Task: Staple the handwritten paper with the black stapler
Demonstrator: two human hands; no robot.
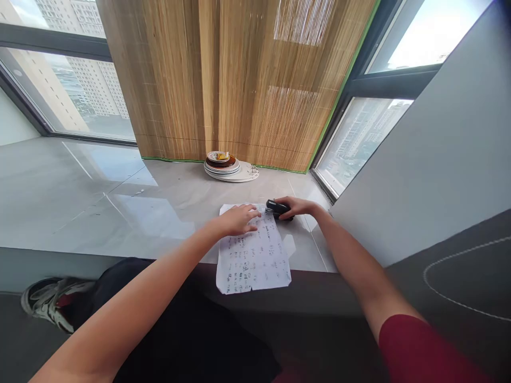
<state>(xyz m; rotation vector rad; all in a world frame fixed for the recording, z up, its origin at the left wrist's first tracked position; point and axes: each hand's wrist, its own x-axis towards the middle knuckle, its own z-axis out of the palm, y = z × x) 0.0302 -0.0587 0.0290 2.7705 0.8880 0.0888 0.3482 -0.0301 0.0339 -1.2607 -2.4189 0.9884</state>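
A white sheet of paper point(275, 268) covered in handwriting lies on the tiled ledge, its lower part reaching past the front edge. On its upper part rests my left hand point(240, 219), fingers spread out and holding nothing. Close by on the right, my right hand point(294, 206) is wrapped round a black stapler point(275, 206). The stapler's front end is at the paper's upper right corner; whether the sheet is between its jaws I cannot tell.
Stacked plates point(223, 169) with a small yellow item on top stand behind the paper. A bamboo blind point(239, 80) hangs at the back between windows. A grey wall point(419, 159) rises to the right. The ledge point(159, 218) has a front edge near my legs.
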